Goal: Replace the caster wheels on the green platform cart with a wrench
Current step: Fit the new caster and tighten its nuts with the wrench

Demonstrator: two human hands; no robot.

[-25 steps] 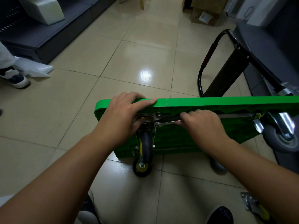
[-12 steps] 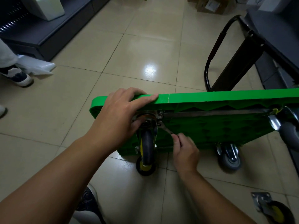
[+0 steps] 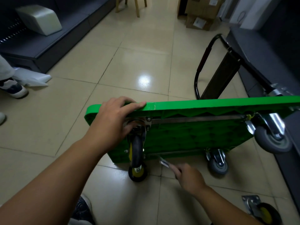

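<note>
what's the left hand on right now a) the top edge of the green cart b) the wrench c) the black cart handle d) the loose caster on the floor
a: the left hand grips the upper edge of the green cart, which stands on its side, while the right hand holds the wrench.

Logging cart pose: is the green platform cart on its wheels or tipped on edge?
Tipped on edge: the green platform cart rests on one long side, underside facing the camera, left hand holding its top edge.

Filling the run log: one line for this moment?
left hand: grips cart edge | right hand: holds wrench by cart's lower edge
</note>
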